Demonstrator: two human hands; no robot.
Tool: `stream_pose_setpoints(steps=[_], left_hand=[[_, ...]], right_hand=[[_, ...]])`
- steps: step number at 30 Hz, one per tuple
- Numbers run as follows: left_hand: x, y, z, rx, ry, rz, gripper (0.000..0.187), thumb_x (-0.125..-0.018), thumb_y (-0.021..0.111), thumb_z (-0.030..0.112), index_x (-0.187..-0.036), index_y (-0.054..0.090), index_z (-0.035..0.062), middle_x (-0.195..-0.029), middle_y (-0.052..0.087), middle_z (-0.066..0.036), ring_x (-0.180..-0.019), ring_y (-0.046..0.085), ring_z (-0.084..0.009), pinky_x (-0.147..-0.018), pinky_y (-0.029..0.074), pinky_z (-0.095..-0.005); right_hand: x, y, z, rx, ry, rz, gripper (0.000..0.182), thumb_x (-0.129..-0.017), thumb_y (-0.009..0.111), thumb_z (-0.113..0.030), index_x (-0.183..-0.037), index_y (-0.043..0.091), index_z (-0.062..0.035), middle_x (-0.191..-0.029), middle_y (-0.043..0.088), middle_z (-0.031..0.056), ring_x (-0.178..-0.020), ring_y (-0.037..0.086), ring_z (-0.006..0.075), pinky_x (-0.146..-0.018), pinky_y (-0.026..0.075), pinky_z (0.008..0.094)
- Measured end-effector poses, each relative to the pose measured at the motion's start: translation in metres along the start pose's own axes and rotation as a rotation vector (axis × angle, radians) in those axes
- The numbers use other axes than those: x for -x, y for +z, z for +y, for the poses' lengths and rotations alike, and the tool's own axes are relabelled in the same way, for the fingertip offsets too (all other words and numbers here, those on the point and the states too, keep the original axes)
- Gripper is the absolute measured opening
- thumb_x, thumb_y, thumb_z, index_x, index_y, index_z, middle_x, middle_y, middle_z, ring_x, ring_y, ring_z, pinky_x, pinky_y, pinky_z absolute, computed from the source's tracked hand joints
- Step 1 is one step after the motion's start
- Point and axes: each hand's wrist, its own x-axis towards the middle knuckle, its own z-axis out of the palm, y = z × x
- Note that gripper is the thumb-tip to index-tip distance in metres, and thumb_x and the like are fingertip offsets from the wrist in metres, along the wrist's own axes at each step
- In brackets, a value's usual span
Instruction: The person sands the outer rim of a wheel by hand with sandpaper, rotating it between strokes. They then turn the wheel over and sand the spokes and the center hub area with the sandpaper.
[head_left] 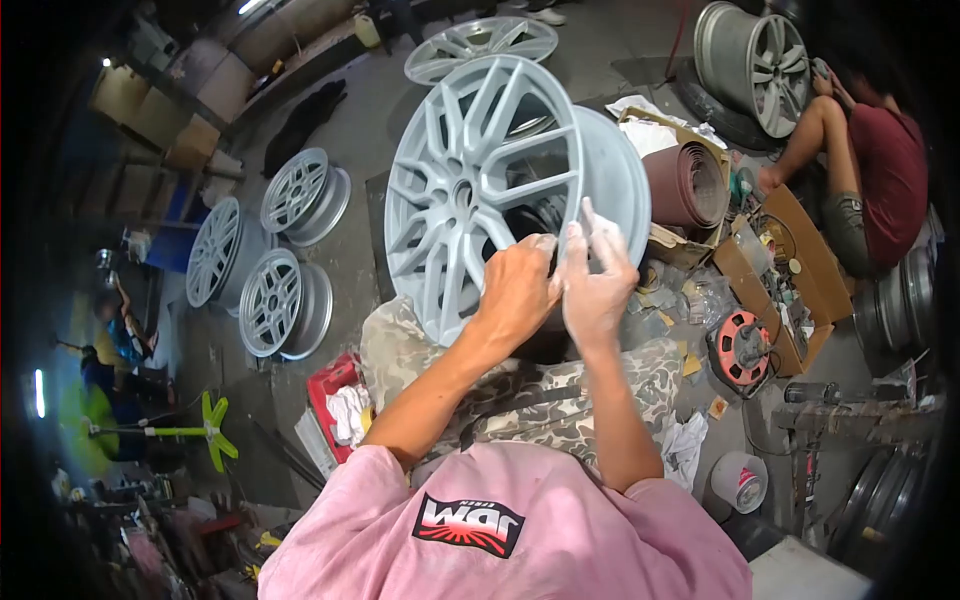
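Note:
A large pale grey alloy wheel [464, 195] stands tilted in front of my knees, its spoked face turned toward me and to the left. My left hand [517, 283] is closed at the lower right edge of the wheel's face, fingers curled; what they hold, if anything, is hidden. Right beside it, and seeming to touch it, my right hand [598, 275] is coated in white dust. Its fingers are apart, with one pointing up in front of the wheel's barrel [612, 170].
Several more wheels [270, 303] stand on the floor at left, and another wheel [482, 48] lies behind. At right are a sandpaper roll [685, 185], a cardboard box [800, 300], a red cable reel [740, 350] and a crouching person [885, 180] with a hand at a wheel [765, 75].

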Motion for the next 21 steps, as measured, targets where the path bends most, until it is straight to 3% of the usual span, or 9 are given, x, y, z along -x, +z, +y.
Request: stream_pose_setpoints(steps=[2,5,8,9,11,12,14,18,21], left_hand=[[0.001,-0.005,-0.001,0.002,-0.055,-0.041,0.024,-0.086,0.073,0.012,-0.099,0.067,-0.0067,-0.092,0.068,-0.025,-0.079,0.068,-0.0438,-0.068,0.054,-0.0490],[0.020,-0.019,-0.007,0.397,-0.100,0.026,0.027,-0.090,0.073,0.007,-0.115,0.070,-0.0046,-0.091,0.071,-0.013,-0.077,0.070,-0.0221,-0.071,0.056,-0.0330],[0.061,-0.045,-0.015,0.483,-0.191,0.083,0.021,-0.099,0.068,0.014,-0.111,0.072,-0.0027,-0.090,0.072,-0.010,-0.078,0.070,-0.0188,-0.072,0.056,-0.0331],[0.081,-0.047,-0.025,0.483,-0.203,0.094,0.021,-0.099,0.068,0.014,-0.111,0.072,-0.0027,-0.090,0.072,-0.010,-0.078,0.070,-0.0188,-0.072,0.056,-0.0331],[0.126,-0.036,-0.057,0.665,-0.766,-0.228,0.034,-0.105,0.063,0.029,-0.106,0.072,-0.0041,-0.094,0.074,-0.013,-0.080,0.071,-0.0167,-0.069,0.058,-0.0347],[0.145,-0.029,-0.067,0.675,-0.769,-0.211,0.034,-0.105,0.063,0.029,-0.106,0.072,-0.0041,-0.094,0.074,-0.013,-0.080,0.071,-0.0167,-0.069,0.058,-0.0347],[0.171,-0.020,-0.082,1.215,-1.100,-0.419,0.058,-0.109,0.051,0.047,-0.108,0.073,-0.0067,-0.103,0.075,-0.018,-0.092,0.074,-0.0251,-0.082,0.060,-0.0336],[0.172,-0.011,-0.071,1.501,-1.088,-0.456,0.071,-0.108,0.045,0.055,-0.119,0.067,-0.0110,-0.112,0.074,-0.021,-0.103,0.074,-0.0276,-0.092,0.060,-0.0372],[0.181,0.014,-0.075,1.847,-1.025,-0.287,0.067,-0.111,0.038,0.051,-0.142,0.048,-0.0086,-0.134,0.064,-0.021,-0.117,0.068,-0.0280,-0.105,0.053,-0.0416]], right_hand=[[-0.005,-0.001,0.008,0.018,-0.031,-0.029,0.034,-0.094,0.069,-0.006,-0.125,0.068,0.0094,-0.108,0.071,0.0183,-0.098,0.068,0.0303,-0.088,0.053,0.0384],[-0.002,0.006,0.003,0.202,-0.173,0.015,0.042,-0.088,0.079,-0.006,-0.127,0.068,0.0074,-0.106,0.070,0.0157,-0.094,0.069,0.0253,-0.085,0.053,0.0365],[0.002,0.008,-0.002,0.208,-0.119,0.011,0.044,-0.087,0.079,-0.004,-0.128,0.068,0.0065,-0.105,0.070,0.0141,-0.094,0.068,0.0241,-0.087,0.053,0.0359],[0.002,0.009,0.002,0.197,-0.110,0.020,0.044,-0.087,0.079,-0.002,-0.128,0.068,0.0064,-0.104,0.069,0.0127,-0.094,0.067,0.0218,-0.088,0.052,0.0341],[0.001,0.008,0.001,0.206,-0.093,0.007,0.043,-0.087,0.079,-0.002,-0.128,0.068,0.0064,-0.103,0.069,0.0119,-0.094,0.066,0.0204,-0.088,0.052,0.0333],[0.001,0.008,-0.001,0.214,-0.073,0.005,0.042,-0.088,0.078,-0.002,-0.127,0.068,0.0064,-0.102,0.069,0.0111,-0.093,0.065,0.0190,-0.088,0.051,0.0325],[0.002,0.010,-0.003,0.120,0.076,0.012,0.033,-0.091,0.075,-0.002,-0.123,0.069,0.0064,-0.098,0.067,0.0070,-0.089,0.061,0.0150,-0.086,0.049,0.0303],[0.005,0.017,-0.013,0.201,-0.020,0.042,0.019,-0.093,0.074,-0.003,-0.108,0.070,0.0078,-0.096,0.067,0.0057,-0.088,0.058,0.0126,-0.083,0.047,0.0285],[0.009,0.021,-0.013,0.115,0.121,0.073,0.015,-0.096,0.072,-0.005,-0.102,0.069,0.0080,-0.095,0.066,0.0046,-0.087,0.056,0.0124,-0.082,0.047,0.0290]])
